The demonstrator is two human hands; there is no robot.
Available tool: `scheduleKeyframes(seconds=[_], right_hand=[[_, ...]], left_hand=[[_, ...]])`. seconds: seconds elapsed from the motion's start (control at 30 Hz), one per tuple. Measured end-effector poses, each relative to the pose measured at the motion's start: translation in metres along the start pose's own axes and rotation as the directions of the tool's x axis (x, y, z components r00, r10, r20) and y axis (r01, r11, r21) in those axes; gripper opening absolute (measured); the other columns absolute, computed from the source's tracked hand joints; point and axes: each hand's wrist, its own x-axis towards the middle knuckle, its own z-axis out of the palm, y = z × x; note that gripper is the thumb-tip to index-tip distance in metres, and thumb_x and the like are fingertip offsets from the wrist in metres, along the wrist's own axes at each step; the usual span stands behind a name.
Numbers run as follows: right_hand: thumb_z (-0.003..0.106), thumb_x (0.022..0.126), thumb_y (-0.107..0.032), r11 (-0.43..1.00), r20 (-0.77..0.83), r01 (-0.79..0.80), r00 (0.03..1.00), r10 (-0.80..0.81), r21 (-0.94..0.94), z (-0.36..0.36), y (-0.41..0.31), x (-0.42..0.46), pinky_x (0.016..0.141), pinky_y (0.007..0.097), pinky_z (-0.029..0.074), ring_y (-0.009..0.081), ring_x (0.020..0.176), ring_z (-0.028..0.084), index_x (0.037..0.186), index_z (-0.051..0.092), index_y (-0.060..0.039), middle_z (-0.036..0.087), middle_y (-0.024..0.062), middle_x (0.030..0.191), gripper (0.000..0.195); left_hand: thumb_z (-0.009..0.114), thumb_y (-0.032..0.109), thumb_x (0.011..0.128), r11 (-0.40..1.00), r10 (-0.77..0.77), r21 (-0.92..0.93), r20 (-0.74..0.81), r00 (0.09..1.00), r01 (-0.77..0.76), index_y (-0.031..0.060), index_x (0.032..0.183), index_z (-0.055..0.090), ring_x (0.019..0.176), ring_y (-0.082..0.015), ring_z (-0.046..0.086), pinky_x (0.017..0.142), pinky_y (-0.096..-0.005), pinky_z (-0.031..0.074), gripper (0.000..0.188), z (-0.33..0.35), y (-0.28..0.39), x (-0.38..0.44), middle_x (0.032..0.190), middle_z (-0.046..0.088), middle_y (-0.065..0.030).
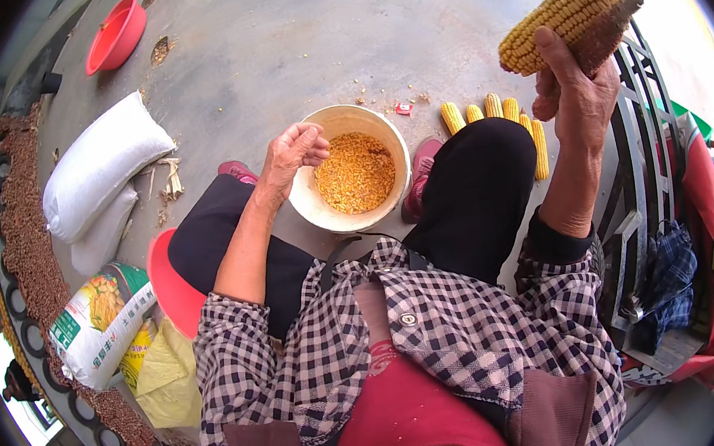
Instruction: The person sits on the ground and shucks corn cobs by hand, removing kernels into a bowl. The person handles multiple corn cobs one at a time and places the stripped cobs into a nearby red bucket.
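My right hand (576, 89) is raised at the upper right. It holds a corn cob with yellow kernels (560, 23) together with a bare reddish-brown cob (603, 35), pressed side by side. My left hand (298, 151) hovers over the left rim of a white plastic bucket (406, 179); its fingers are curled, and whether anything small is between them cannot be told. Loose yellow corn kernels (355, 175) lie in the bucket, which stands on the floor between my feet. Several ears of corn (540, 147) lie in a row beside my right knee, partly hidden by it.
White filled sacks (106, 163) and a printed sack (105, 321) lie at the left, near a red plastic basin (176, 285) by my left leg. Another red basin (116, 36) is at the upper left. A black metal rack (638, 196) stands at the right. Scattered kernels dot the concrete floor.
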Motion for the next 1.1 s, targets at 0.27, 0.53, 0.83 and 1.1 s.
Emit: scheduleKeyframes(seconds=[0.27, 0.53, 0.83, 1.1], right_hand=[[0.075, 0.076, -0.022, 0.894, 0.576, -0.415, 0.777, 0.253, 0.168, 0.158, 0.047, -0.088, 0.058, 0.025, 0.049, 0.0099, 0.071, 0.06, 0.102, 0.062, -0.0011, 0.064, 0.0047, 0.083, 0.036], [0.064, 0.084, -0.019, 0.814, 0.846, -0.563, 0.355, 0.397, -0.146, 0.168, 0.101, -0.117, 0.056, 0.0259, 0.048, 0.0137, 0.065, 0.062, 0.11, 0.059, 0.0034, 0.064, 0.0093, 0.081, 0.034], [0.06, 0.083, -0.012, 0.401, 0.81, -0.77, 0.577, 0.106, 0.496, 0.179, 0.115, -0.121, 0.103, 0.04, 0.041, 0.0293, 0.121, 0.051, 0.13, 0.043, 0.0079, 0.052, 0.0195, 0.129, 0.054], [0.059, 0.083, -0.004, 0.188, 0.781, -0.866, 0.5, 0.375, 0.464, 0.2, 0.152, -0.137, 0.09, 0.0414, 0.052, 0.0294, 0.101, 0.062, 0.123, 0.045, 0.0098, 0.059, 0.0197, 0.11, 0.045]], left_hand=[[0.05, 0.063, 0.085, 0.92, 0.247, -0.367, 0.274, 0.929, -0.136, 0.0084, 0.146, 0.022, 0.121, -0.0228, 0.051, 0.094, -0.0444, 0.048, 0.086, 0.021, 0.019, -0.026, 0.135, 0.045, -0.0113], [0.068, 0.022, 0.086, 0.906, 0.042, -0.424, 0.055, 0.998, -0.014, 0.0113, 0.135, 0.039, 0.095, -0.0141, 0.061, 0.061, -0.0251, 0.052, 0.059, 0.023, -0.015, -0.068, 0.113, 0.059, -0.0043], [0.074, 0.027, 0.08, 0.998, -0.059, -0.005, -0.046, 0.997, 0.059, 0.0043, 0.126, 0.047, 0.072, -0.0062, 0.058, 0.049, -0.0183, 0.044, 0.058, 0.03, -0.022, -0.075, 0.096, 0.063, -0.0023], [0.076, 0.027, 0.074, 0.964, -0.067, 0.253, -0.053, 0.996, 0.078, 0.0021, 0.118, 0.05, 0.07, -0.0076, 0.056, 0.055, -0.0222, 0.044, 0.057, 0.02, -0.042, -0.074, 0.088, 0.059, -0.0028]])
